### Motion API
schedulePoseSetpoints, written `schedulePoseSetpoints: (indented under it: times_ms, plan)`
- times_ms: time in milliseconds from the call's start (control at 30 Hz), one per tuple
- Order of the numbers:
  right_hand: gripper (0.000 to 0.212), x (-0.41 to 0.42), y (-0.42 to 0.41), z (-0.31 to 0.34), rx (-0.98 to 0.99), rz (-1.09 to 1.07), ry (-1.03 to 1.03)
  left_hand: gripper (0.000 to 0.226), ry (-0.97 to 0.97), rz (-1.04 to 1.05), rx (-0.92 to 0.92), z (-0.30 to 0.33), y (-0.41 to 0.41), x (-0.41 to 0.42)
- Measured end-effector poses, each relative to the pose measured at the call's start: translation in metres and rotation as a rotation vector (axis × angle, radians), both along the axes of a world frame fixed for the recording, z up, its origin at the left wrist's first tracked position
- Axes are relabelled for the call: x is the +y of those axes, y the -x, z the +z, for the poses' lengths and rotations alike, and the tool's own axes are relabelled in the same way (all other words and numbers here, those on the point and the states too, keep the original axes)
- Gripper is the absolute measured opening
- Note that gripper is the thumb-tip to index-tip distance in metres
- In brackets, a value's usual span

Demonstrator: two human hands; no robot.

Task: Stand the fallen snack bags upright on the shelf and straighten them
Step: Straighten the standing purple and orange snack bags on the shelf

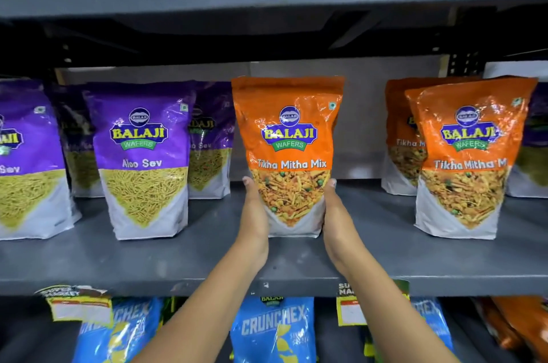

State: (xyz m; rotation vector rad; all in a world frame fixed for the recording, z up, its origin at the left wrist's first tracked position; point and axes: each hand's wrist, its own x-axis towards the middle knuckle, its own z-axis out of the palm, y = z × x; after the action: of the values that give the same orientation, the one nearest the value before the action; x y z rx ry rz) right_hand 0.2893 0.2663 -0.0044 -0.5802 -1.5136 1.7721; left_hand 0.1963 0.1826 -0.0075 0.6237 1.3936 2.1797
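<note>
Here the orange bag stands upright, label forward, between both hands.

The orange bag between the fingers says "BALAJI WAFERS" and "Tikha Mitha Mix". The orange bag to the right of the fingers says the same. The purple bag to their left says "BALAJI WAFERS" and "Aloo Sev". Below the hands, a blue bag says "CRUNCHEX".
</note>
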Motion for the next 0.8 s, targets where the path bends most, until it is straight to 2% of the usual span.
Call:
schedulePoseSetpoints:
  times_ms: [67,200,300,367,433,500,567,633,733,800]
  plan:
    - [0.043,0.007,-0.008,0.001,-0.008,-0.039,-0.017,0.068,0.019,-0.026,0.011,-0.001,-0.01,0.008]
    - [0.042,0.006,-0.019,0.0,0.02,-0.071,-0.021,0.059,0.017,-0.024,0.053,-0.002,-0.023,0.018]
    - [0.042,0.004,-0.02,0.002,0.026,-0.105,0.023,0.054,0.006,-0.032,0.003,-0.001,-0.024,0.016]
    - [0.044,-0.001,-0.021,0.002,0.013,-0.226,0.042,0.061,-0.008,-0.045,-0.062,-0.003,-0.017,0.01]
    - [0.042,-0.016,-0.022,-0.002,0.146,-0.449,-0.034,0.055,-0.057,-0.001,-0.051,-0.001,-0.008,-0.008]
    - [0.036,-0.042,-0.018,-0.003,0.371,-0.546,-0.194,0.066,-0.095,0.152,0.09,0.004,0.004,-0.036]
    - [0.027,-0.064,0.003,-0.002,0.455,-0.416,-0.257,0.059,-0.222,0.335,0.159,0.007,0.027,-0.065]
    - [0.027,-0.083,0.035,-0.001,0.389,-0.223,-0.275,0.049,-0.353,0.5,0.19,0.01,0.055,-0.094]
    - [0.053,-0.106,0.091,-0.007,0.15,0.065,-0.199,0.047,-0.397,0.692,0.245,0.012,0.106,-0.136]
    - [0.079,-0.121,0.128,-0.012,-0.026,0.226,-0.147,0.061,-0.356,0.692,0.166,0.008,0.147,-0.155]
